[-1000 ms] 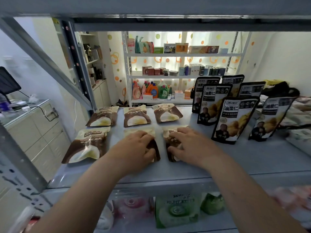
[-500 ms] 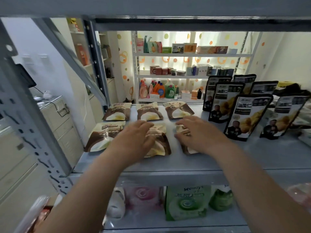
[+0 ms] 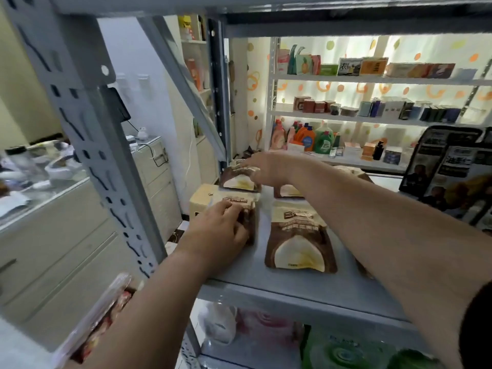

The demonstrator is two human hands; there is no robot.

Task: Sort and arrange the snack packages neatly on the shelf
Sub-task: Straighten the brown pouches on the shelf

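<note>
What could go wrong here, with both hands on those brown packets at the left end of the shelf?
1. The front-left pouch, held by the left hand, lies at the left edge of the shelf and seems to overhang it; a nudge could tip it off.
2. The right hand reaches across to the back-left pouch, and its forearm passes above the middle pouch; it might drag that pouch askew.
3. The upright black pouches stand close to that arm and could topple.
</note>
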